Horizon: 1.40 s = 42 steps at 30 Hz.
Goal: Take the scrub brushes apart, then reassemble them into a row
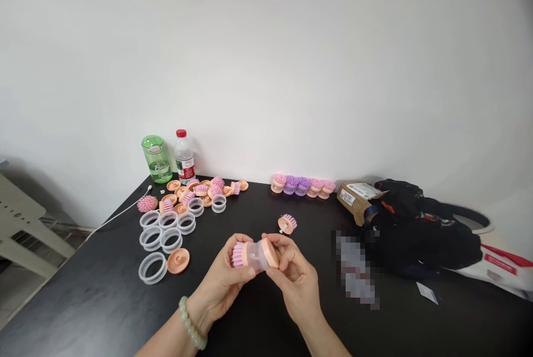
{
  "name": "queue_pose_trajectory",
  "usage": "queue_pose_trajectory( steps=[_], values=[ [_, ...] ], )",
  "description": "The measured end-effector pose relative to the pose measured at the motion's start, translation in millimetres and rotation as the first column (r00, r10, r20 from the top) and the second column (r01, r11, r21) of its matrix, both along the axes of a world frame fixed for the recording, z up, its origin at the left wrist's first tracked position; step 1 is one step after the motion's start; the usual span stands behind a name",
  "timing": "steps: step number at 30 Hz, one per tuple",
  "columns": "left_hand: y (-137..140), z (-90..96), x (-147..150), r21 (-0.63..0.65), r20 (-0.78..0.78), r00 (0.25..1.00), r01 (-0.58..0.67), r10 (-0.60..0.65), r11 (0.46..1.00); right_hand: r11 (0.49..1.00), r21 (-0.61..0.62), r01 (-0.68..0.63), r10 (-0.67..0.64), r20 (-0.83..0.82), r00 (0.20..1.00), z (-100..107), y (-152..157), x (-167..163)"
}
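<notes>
Between my hands, above the table's front part, is a small round scrubbing brush (256, 255) lying on its side. Its pink bristles point left, a clear ring forms its middle, and a peach cap sits at the right end. My left hand (227, 271) is closed round the bristle end and the clear ring. The fingers of my right hand (295, 271) grip the peach cap. Just beyond them lies a loose pink bristle head (287, 224) on a peach base. To the left are several clear rings (152, 267) and a peach cap (178, 261) with a central knob.
Pink bristle heads and peach caps (200, 190) are heaped at the back left, before a green jug (157, 160) and a water bottle (185, 157). A row of brushes (302, 186) stands by the wall. Rightward lie a cardboard box (360, 196), a black bag (425, 235) and a card (427, 292).
</notes>
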<state>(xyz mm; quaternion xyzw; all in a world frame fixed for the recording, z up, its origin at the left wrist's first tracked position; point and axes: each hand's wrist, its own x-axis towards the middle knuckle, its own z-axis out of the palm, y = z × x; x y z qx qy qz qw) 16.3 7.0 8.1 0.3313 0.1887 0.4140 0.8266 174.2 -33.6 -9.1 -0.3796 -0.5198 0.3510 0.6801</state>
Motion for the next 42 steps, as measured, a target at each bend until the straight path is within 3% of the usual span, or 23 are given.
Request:
queue_pose_trajectory(
  steps=[15, 21, 32, 37, 42],
  values=[
    [-0.7, 7.0, -1.4, 0.092, -0.189, 0.980, -0.040, 0.057, 0.995, 0.992, -0.069, -0.108, 0.120, 0.218, 0.968, 13.7, -4.4, 25.7],
    [-0.6, 4.8, 0.4, 0.013, -0.210, 0.978, 0.011, -0.008, 1.000, 0.990, -0.107, -0.091, 0.125, 0.378, 0.917, 11.5, -5.6, 32.6],
    [2.1, -0.2, -0.1, -0.112, -0.152, 0.987, 0.038, -0.055, 0.993, 0.989, 0.149, -0.026, -0.072, 0.618, 0.783, 25.9, -7.1, 28.2],
    [3.4, -1.0, -0.1, -0.094, -0.153, 0.981, 0.107, -0.121, 0.990, 0.950, 0.291, -0.109, -0.118, 0.662, 0.741, 22.8, -6.9, 28.5],
    [5.6, -5.2, 0.5, -0.118, -0.171, 0.969, 0.160, -0.179, 0.980, 0.917, 0.349, -0.196, -0.117, 0.703, 0.702, 17.7, -8.2, 29.4]
  ],
)
